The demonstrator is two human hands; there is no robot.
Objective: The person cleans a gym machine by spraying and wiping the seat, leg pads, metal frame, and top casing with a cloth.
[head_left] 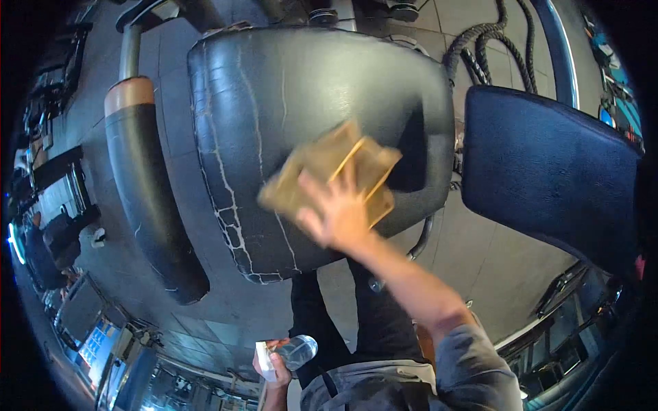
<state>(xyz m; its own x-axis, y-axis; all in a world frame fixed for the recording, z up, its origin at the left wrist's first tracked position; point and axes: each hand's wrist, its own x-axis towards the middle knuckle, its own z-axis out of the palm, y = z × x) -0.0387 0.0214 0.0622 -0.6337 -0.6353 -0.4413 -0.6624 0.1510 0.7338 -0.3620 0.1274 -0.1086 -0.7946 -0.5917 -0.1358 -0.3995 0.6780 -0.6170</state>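
My right hand (339,214) lies with spread fingers on a yellow-brown cloth (289,183), pressing it against a large black padded seat (322,82). Motion blurs both the hand and the cloth. White cracks run down the left part of the seat's cover, and light glares off its upper surface. Low down, by my legs, my left hand (279,372) is closed around a clear spray bottle (299,351) with a white top. The bottle is tilted sideways, away from the seat.
Left of the seat stands a long black padded roller (152,198) with a tan end. A second black pad (548,171) is close on the right. Thick ropes (490,34) hang at the upper right beside a metal post (558,55). Grey floor tiles (439,260) show between the equipment.
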